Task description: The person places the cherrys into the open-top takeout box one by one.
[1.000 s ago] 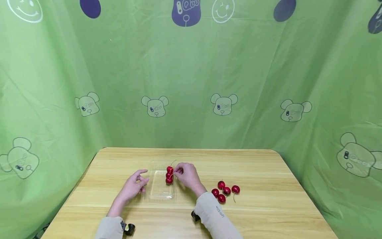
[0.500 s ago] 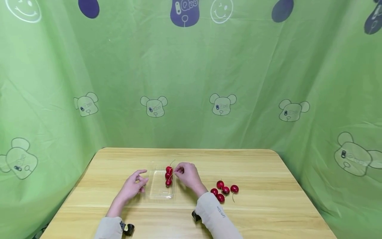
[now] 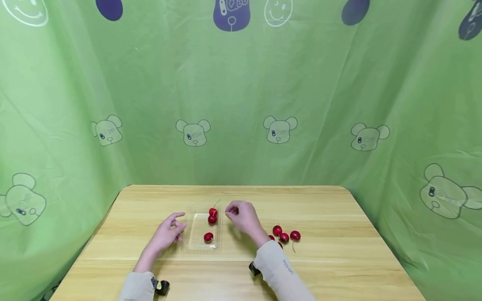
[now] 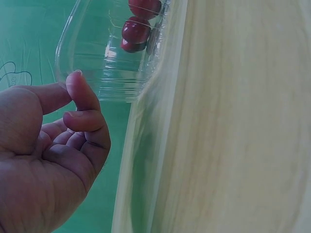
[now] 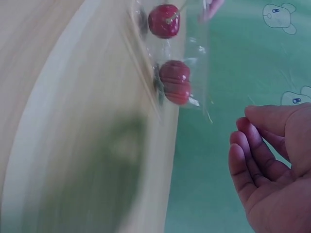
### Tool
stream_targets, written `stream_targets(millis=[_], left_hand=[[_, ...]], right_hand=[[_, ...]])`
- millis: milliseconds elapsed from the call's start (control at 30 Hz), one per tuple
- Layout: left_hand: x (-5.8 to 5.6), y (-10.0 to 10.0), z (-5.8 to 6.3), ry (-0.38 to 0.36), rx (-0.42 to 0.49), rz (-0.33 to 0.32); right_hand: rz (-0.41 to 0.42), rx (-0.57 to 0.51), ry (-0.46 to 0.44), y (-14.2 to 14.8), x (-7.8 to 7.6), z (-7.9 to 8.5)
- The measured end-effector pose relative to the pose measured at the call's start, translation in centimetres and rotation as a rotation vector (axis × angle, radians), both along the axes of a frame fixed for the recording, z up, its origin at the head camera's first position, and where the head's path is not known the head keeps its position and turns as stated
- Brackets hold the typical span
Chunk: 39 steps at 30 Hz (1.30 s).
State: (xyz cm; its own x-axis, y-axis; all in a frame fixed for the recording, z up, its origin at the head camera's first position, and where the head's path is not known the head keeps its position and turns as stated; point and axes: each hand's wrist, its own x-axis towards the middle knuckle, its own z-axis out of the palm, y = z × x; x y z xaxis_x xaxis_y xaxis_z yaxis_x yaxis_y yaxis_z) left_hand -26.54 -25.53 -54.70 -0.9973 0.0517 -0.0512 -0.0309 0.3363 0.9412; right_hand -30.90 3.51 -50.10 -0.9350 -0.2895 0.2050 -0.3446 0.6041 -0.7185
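Observation:
A clear plastic box (image 3: 201, 247) lies on the table with several red cherries inside. Two cherries (image 3: 212, 216) sit together at its back right, one with a stem. A single cherry (image 3: 208, 237) lies nearer the front, apart from them. My left hand (image 3: 168, 232) is at the box's left side, fingers relaxed; whether a fingertip touches the rim cannot be told. Just right of the box hovers my right hand (image 3: 242, 216), with thumb and fingertips close together and nothing visible between them. In the right wrist view its fingers (image 5: 250, 160) are loosely bent.
Several loose cherries (image 3: 284, 238) lie on the wooden table (image 3: 331, 259) to the right, some partly hidden by the right sleeve (image 3: 278, 263). A green printed curtain (image 3: 241, 163) encloses the table's back and sides.
The front cherry has left the row and moved toward the front of the box. My right hand has drawn back slightly to the right. The left hand stays about where it was.

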Motion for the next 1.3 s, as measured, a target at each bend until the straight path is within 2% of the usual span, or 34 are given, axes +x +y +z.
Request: stream_targets(millis=[333, 633, 867, 1067, 1300], left_hand=[[-0.2, 0.0, -0.2, -0.011, 0.007, 0.003], [-0.1, 0.1, -0.2, -0.011, 0.009, -0.006], [-0.1, 0.0, 0.1, -0.012, 0.006, -0.006], [0.0, -0.1, 0.2, -0.002, -0.001, -0.016], [-0.1, -0.1, 0.0, -0.008, 0.001, -0.012]], right_hand=[[-0.058, 0.009, 0.083, 4.1, 1.1, 1.4], [-0.129, 0.035, 0.068, 9.5, 2.9, 3.2], [-0.191, 0.064, 0.120, 13.5, 4.1, 4.5], [-0.244, 0.068, 0.126, 16.4, 5.3, 4.0], [-0.309, 0.070, 0.035, 18.5, 6.7, 2.5]])
